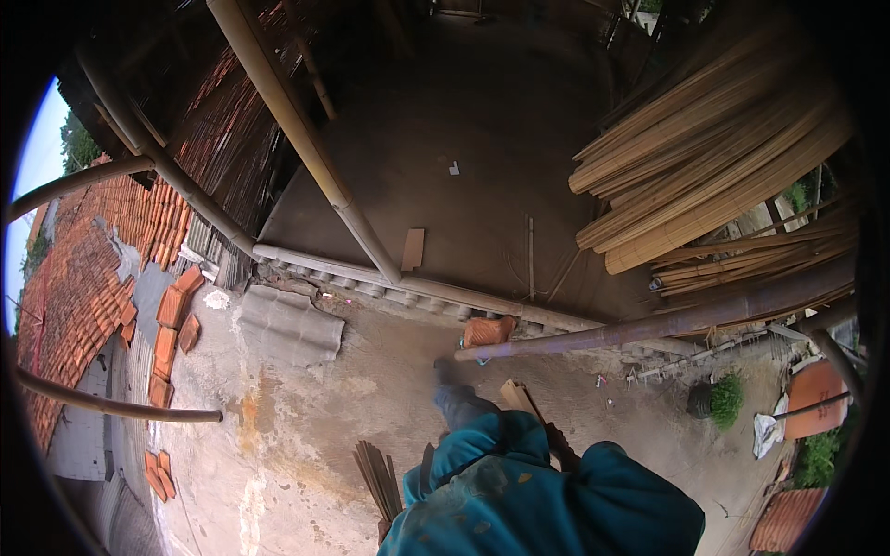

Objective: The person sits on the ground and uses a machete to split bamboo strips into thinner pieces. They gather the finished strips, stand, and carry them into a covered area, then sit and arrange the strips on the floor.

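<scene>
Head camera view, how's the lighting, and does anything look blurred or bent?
Head view: dark floor at top sits in deep shade, concrete ground is far brighter; head view, left rim: pale sky edged with a blue-purple fringe; head view, centre: foot looks smeared, probably by motion; head view, lower left: bamboo pole looks bowed, likely fisheye distortion.
</scene>
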Motion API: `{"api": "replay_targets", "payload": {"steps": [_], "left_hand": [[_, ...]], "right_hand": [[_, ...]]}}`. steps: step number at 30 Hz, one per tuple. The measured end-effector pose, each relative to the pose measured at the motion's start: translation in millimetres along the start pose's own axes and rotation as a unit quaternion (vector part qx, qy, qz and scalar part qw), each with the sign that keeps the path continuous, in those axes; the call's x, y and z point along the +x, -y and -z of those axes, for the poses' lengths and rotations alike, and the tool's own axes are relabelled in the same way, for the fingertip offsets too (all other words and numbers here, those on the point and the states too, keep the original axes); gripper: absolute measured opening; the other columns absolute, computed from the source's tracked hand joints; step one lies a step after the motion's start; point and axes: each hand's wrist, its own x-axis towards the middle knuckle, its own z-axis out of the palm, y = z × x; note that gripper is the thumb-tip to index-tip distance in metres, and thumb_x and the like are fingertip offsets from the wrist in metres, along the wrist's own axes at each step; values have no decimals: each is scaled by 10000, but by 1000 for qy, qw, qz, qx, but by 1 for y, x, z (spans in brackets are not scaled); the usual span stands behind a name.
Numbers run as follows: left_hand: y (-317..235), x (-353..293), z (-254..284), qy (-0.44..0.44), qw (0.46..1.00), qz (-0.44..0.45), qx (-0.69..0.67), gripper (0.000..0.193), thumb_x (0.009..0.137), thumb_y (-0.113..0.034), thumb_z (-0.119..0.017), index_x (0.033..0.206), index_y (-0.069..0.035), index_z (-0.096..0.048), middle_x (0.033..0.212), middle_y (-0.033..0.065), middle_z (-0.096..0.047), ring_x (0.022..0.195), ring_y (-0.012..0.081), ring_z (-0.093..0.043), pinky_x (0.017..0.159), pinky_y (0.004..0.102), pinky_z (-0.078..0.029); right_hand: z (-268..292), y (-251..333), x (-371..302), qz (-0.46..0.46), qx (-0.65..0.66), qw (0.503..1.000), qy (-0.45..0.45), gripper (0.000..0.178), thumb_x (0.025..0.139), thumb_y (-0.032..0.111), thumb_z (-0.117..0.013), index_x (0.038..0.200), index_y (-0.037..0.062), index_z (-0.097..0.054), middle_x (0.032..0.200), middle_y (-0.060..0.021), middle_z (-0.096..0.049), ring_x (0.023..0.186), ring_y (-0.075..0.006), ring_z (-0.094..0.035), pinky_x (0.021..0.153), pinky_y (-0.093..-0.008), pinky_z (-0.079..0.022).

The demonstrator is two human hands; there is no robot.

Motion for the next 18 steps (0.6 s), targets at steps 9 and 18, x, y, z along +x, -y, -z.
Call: {"api": "replay_targets", "payload": {"steps": [9, 18], "left_hand": [[-129, 48, -9, 12, 999, -8, 47, 376, 837, -241, -842, 1112, -5, -740, 952, 96, -754, 868, 205, -717, 800, 368, -561], [-220, 71, -18, 12, 995, -32, 98, 384, 844, -252, -840, 1121, -7, -739, 961, 95, -753, 878, 203, -714, 806, 370, -558]], "right_hand": [[22, 145, 127, 158, 22, 987, -29, 869, 718, 475, -874, 1313, -41, -506, 1198, -310, -670, 1147, -449, -659, 955, -498, -532], [89, 268, 119, 173, 149, 973, -20, 915, 638, 387, -909, 1291, -97, -489, 1154, -287, -680, 1062, -393, -696, 889, -459, -576]]}}
